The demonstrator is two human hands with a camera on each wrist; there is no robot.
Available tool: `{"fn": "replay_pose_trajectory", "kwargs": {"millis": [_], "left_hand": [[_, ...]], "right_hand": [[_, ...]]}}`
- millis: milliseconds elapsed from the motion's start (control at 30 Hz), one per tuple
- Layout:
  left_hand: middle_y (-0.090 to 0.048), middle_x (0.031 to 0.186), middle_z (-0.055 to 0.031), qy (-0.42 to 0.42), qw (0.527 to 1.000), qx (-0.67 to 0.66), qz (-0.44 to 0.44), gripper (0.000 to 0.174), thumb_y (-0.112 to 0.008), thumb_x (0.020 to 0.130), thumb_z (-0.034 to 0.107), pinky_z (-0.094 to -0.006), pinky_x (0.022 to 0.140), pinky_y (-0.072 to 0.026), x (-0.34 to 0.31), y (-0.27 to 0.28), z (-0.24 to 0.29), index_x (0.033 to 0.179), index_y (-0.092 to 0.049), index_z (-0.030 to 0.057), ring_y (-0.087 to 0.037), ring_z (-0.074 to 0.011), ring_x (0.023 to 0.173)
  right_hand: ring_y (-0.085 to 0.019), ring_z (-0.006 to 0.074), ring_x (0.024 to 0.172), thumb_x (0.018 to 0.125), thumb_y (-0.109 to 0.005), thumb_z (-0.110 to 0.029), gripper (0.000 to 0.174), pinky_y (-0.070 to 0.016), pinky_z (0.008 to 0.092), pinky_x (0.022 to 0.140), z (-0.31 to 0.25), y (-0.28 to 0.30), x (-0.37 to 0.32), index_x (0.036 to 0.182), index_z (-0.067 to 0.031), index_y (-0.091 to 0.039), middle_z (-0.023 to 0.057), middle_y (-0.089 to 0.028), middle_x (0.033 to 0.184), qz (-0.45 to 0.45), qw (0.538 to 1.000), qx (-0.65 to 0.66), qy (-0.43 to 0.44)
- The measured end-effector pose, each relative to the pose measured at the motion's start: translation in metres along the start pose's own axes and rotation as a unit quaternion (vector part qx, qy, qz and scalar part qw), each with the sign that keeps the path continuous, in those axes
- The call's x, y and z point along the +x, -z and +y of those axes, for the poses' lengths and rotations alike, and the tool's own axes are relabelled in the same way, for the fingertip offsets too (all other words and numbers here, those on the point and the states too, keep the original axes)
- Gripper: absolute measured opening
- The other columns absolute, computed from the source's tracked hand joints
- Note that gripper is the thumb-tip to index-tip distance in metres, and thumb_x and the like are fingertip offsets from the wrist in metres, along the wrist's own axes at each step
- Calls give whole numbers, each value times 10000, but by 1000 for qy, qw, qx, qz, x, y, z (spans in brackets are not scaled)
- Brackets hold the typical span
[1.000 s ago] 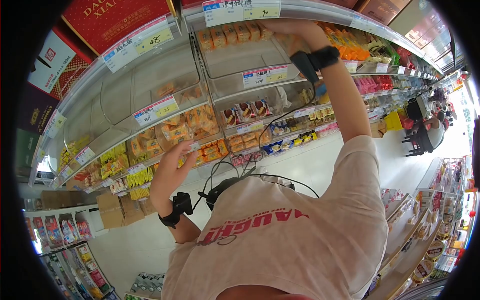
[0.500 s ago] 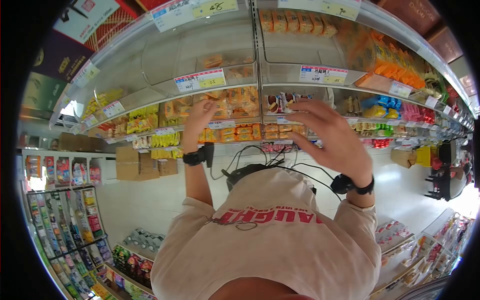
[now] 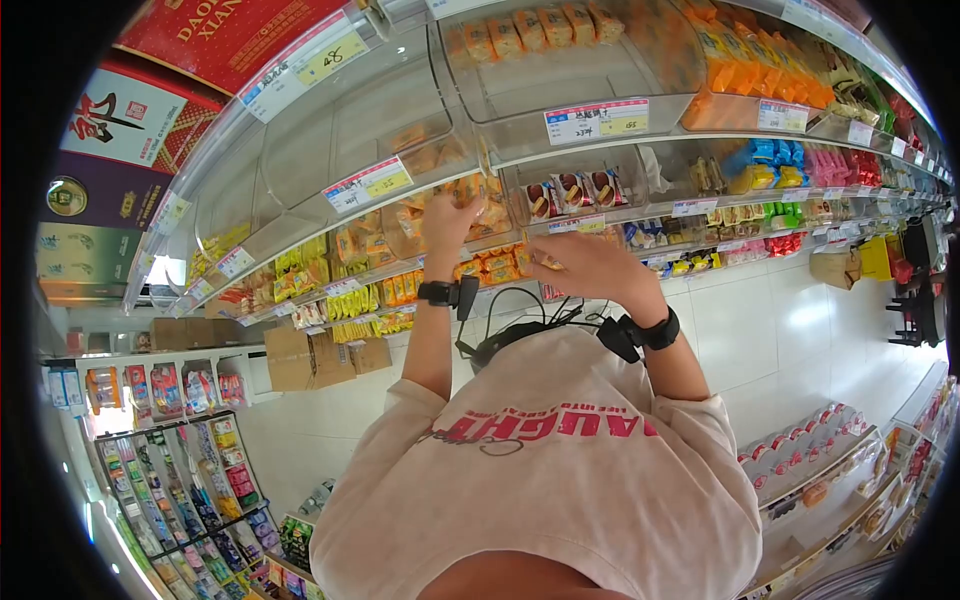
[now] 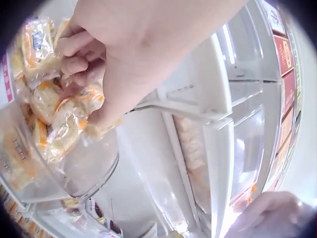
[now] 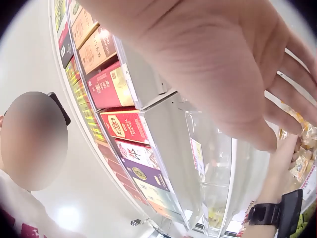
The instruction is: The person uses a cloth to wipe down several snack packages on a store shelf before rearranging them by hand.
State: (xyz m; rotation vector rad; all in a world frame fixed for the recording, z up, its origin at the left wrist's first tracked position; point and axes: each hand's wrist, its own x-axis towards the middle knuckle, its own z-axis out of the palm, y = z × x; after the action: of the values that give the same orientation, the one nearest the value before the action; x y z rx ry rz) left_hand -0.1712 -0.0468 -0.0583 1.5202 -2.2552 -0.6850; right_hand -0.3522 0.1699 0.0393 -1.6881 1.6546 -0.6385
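My left hand [image 3: 447, 230] reaches into a clear bin of small snack packets with orange and clear wrappers [image 3: 482, 190]. Close up in the left wrist view, its fingers curl in among the packets [image 4: 64, 129], and the thumb bears against one of them, pinching it; the fingers partly hide that packet. To the right, my right hand [image 3: 597, 268] hovers in front of the lower shelves with nothing in it. The right wrist view shows its palm [image 5: 213, 64] with the fingers extended toward the bin of packets.
Brown-and-white wrapped pies [image 3: 573, 190] lie in the neighbouring bin. Above, a clear shelf bin [image 3: 500, 85] holds a row of orange packets at its back. Price labels [image 3: 595, 120] line the shelf fronts. Cables [image 3: 520, 320] hang before my chest, and cardboard boxes [image 3: 320, 360] stand lower left.
My right hand has come down from the top shelf to the front of the lower shelves. The left hand has moved forward into the bin of orange-wrapped packets. The head view has shifted.
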Motion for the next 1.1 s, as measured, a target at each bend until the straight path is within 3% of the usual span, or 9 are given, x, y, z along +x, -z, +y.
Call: {"fn": "replay_pose_trajectory", "kwargs": {"millis": [133,233,333,467,600,733,833,933,1100], "left_hand": [[-648,598,-103,3,997,-28,-77,521,-760,842,495,-350,571,-471,-24,52,2,757,-730,-18,-624,-195,577],[-681,648,-66,8,980,-157,-120,439,-783,870,399,-288,572,-457,-43,71,-2,886,-760,-39,-614,-117,605],[-711,715,-57,-36,957,-242,-158,355,-786,899,303,-264,582,-460,-69,76,10,953,-760,-47,-633,-98,656],[-727,816,-79,-29,934,-286,-210,334,-783,911,280,-274,646,-514,-93,72,5,1017,-751,-35,-666,-122,720],[-721,1053,-102,11,884,-464,-58,471,-797,881,126,-280,722,-559,-119,74,-2,1293,-614,-11,-708,-146,869],[-713,1094,-110,34,891,-449,-59,619,-790,870,51,-275,761,-556,-130,97,-33,1410,-489,10,-702,-157,948],[-714,1079,-126,79,864,-496,17,661,-775,882,29,-274,800,-543,-138,97,-58,1457,-448,18,-692,-156,974],[-714,1057,-127,135,827,-538,86,679,-779,878,51,-284,828,-536,-142,95,-78,1456,-427,-13,-689,-146,945],[-710,1021,-125,146,813,-546,141,710,-778,888,135,-310,858,-549,-149,106,-87,1456,-415,-88,-680,-145,931]], "right_hand": [[-720,334,947,1011,-597,-384,415,-549,412,828,19,-6,1,1174,-7,-658,195,-734,1003,-7,998,58,-29],[-726,296,910,1021,-602,-383,474,-547,385,818,20,-12,13,1252,31,-617,212,-728,975,10,981,190,-44],[-719,260,731,1013,-599,-413,504,-543,389,656,16,-32,40,1202,54,-590,192,-695,798,57,983,174,-19],[-709,286,781,1017,-613,-374,534,-549,368,709,9,-65,67,1292,78,-548,226,-687,915,90,974,200,61],[-706,304,904,1008,-641,-332,527,-554,371,788,-18,-71,81,1341,65,-544,231,-685,1026,39,977,188,95],[-668,252,1073,1027,-625,-274,466,-543,384,897,-30,-77,109,1371,28,-541,199,-667,1188,-23,980,117,158],[-665,307,1105,1010,-647,-306,481,-535,405,927,-42,-73,152,1379,-10,-563,210,-659,1244,15,988,76,136],[-674,356,1025,983,-667,-377,469,-553,430,861,-40,-88,211,1284,-18,-646,192,-682,1191,191,961,-59,191],[-653,386,1082,946,-667,-513,600,-536,470,904,-23,-117,264,1320,-45,-623,203,-677,1207,214,929,-268,135]]}}
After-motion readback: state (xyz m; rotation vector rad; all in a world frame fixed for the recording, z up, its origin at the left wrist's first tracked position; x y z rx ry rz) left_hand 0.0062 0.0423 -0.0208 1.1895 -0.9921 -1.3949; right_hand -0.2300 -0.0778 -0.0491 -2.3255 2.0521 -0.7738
